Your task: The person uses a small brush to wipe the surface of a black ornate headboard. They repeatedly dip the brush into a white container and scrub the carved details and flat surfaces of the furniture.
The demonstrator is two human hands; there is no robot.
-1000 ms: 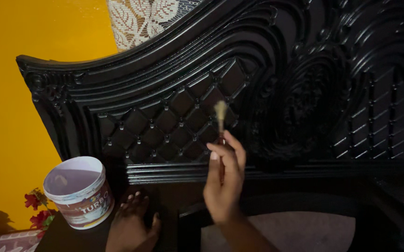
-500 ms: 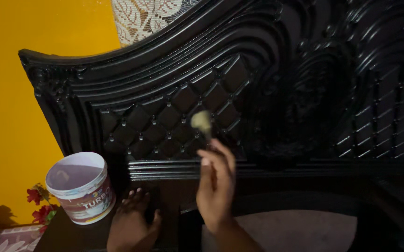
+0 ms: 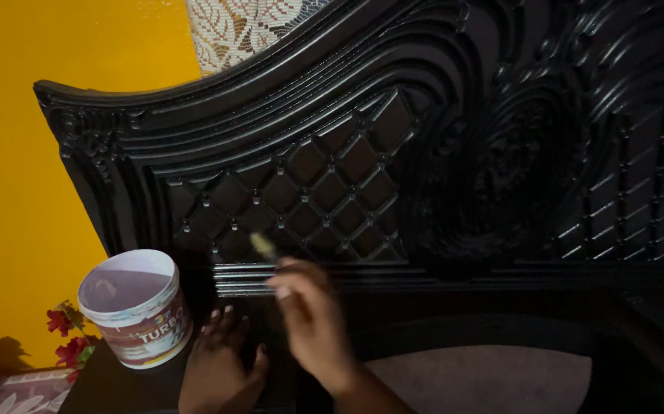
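Black headboard [image 3: 424,153]; one brush [image 3: 263,245] clamped in right hand [image 3: 313,322] fingers; left hand [image 3: 221,368] spread flat.

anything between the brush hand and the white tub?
Head view: the left hand, flat on the dark surface, lies between the right hand holding the brush and the white tub.

Dark ledge [image 3: 110,383] at near left, bearing a white paint tub [image 3: 136,307] and a flat left hand [image 3: 221,368].
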